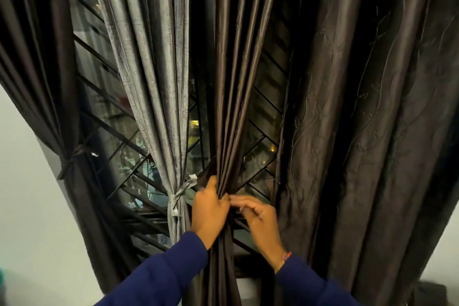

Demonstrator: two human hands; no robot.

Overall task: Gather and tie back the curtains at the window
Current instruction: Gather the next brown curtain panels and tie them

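A dark brown curtain panel (232,97) hangs in the middle of the window, gathered into tight folds. My left hand (210,208) grips this bundle from the left, fingers curled round the folds. My right hand (258,218) is at the bundle's right side, its fingertips touching the fabric next to my left hand; motion blur hides whether they pinch it. Just to the left hangs a grey curtain (154,69), bound with a grey tie (177,196). At the far left, a brown curtain (37,62) is bound with a dark tie (70,160).
A wide embroidered brown curtain (372,119) hangs loose at the right. Behind the curtains is a window with a black diagonal metal grille (109,104). White wall (27,206) flanks the window at the left and lower right.
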